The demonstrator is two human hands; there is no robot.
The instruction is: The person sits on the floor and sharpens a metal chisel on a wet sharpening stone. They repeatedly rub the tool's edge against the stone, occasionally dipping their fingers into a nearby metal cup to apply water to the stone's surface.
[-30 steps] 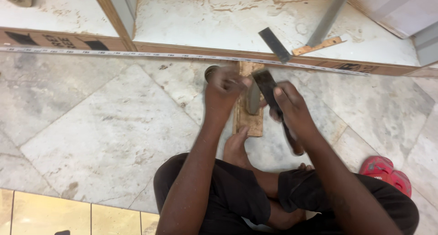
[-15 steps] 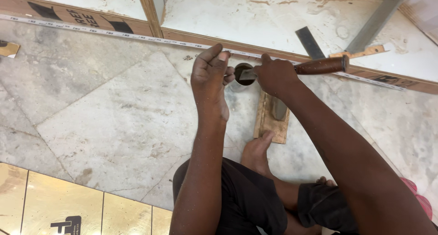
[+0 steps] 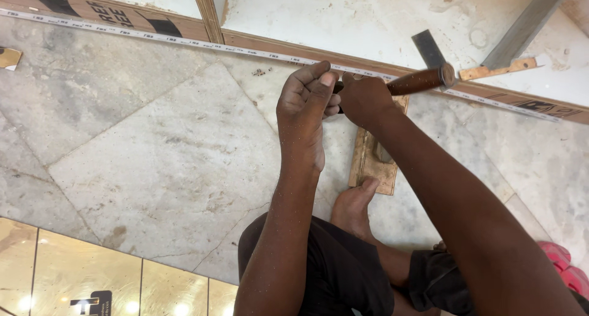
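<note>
Right hand (image 3: 363, 98), fingers closed around a wooden tool handle (image 3: 419, 81) that runs out to the right, its end lying over the metal strip (image 3: 184, 41). Left hand (image 3: 305, 107), fingers curled and bunched together, thumb extended, touching the right hand at the knuckles; whether it pinches anything cannot be told. Below both hands, a small wooden block (image 3: 370, 162) lies flat on the marble floor (image 3: 153, 150), with a bare foot (image 3: 354, 207) touching its near end. Beyond the hands, the strip runs along a long wooden board (image 3: 123, 15). A red sandal (image 3: 567, 267) sits at lower right.
</note>
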